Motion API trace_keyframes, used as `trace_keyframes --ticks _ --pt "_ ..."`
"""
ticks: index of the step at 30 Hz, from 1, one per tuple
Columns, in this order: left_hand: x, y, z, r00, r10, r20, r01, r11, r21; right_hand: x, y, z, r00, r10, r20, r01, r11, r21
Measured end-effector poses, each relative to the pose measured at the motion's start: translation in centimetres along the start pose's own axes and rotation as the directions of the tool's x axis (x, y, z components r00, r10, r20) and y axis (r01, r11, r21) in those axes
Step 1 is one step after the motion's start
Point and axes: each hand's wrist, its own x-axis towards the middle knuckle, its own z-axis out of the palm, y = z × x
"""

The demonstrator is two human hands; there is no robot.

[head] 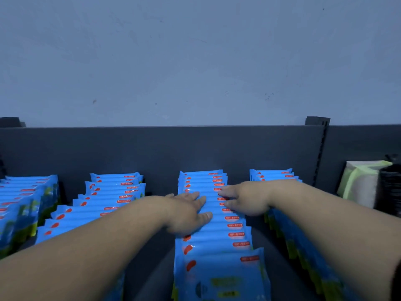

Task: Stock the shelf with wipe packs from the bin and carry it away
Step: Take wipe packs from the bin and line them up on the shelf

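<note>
Mostly legible, some blur. The far-left row (pixel 21 203) is cut off by the frame edge at 9 o'clock. The right row (pixel 293 231) runs under the right forearm toward 4 o'clock. A black object (pixel 390 187) at 3 o'clock is too dark for me to identify; it sits beside a white-and-green pack (pixel 360 183).

Both arms reach in from 7 and 5 o'clock. The left hand (pixel 186 211) lies palm down, fingers straight, holding nothing. The right hand (pixel 243 196) is just beside it, its fingers loosely spread and touching pack tops, gripping nothing.

Both rest on the middle row of wipe packs (pixel 217 246): blue wrappers with red marks, standing on edge, front to back on the dark shelf (pixel 152 148). A second row (pixel 104 203) sits at 8 o'clock.
</note>
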Motion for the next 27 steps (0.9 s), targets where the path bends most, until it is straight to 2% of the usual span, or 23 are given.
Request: trace_keyframes --ticks 6,10,13,21,27 --pt "-0.2 0.2 0.5 0.997 -0.036 -0.070 0.034 0.999 -0.029 -0.1 -0.3 -0.3 0.999 0.003 -0.042 -0.007 0.996 -0.090" --pt "-1.6 0.4 0.9 0.974 -0.048 -0.221 0.012 0.987 -0.161 -0.8 0.5 -2.4 0.982 -0.008 -0.189 0.000 0.999 -0.040" --pt "-2.8 0.0 1.4 0.965 -0.047 -0.257 0.000 0.984 -0.179 -1.9 -0.1 -3.5 0.963 -0.008 -0.268 0.005 1.000 -0.009" --pt "-5.2 0.3 3.6 0.937 -0.045 -0.346 -0.042 0.970 -0.239 -5.3 -1.2 -3.7 0.949 0.001 -0.314 0.003 1.000 0.013" --pt "-6.3 1.6 5.0 0.927 -0.038 -0.374 -0.053 0.972 -0.229 -9.7 -0.5 -1.3 0.938 0.042 -0.344 0.006 0.991 0.137"
